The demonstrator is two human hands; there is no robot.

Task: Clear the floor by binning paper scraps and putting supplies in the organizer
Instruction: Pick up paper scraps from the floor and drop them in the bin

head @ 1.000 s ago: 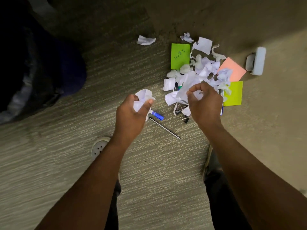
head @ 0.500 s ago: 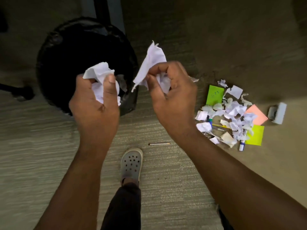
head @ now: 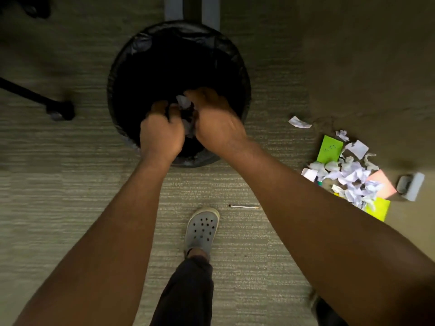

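A round black bin (head: pixel 122 74) lined with a black bag stands on the carpet ahead of me. Both my hands are over its mouth, close together. My left hand (head: pixel 162 135) and my right hand (head: pixel 216 123) have white crumpled paper scraps (head: pixel 186 109) between them, blurred by motion. It is unclear whether the fingers still grip the paper. To the right on the floor lies a heap of white paper scraps (head: pixel 350 177) mixed with green (head: pixel 329 149), pink (head: pixel 381 184) and yellow (head: pixel 377 209) sticky notes.
A thin pen refill (head: pixel 243 206) lies on the carpet near my grey clog (head: pixel 202 229). A lone scrap (head: pixel 299 122) sits right of the bin. A white-and-grey stapler-like item (head: pixel 410 187) lies at far right. A black chair leg with caster (head: pixel 58 110) is at left.
My view swung from the scrap heap to the bin. Both hands carried crumpled paper up and forward and now reach down into the bin's mouth.
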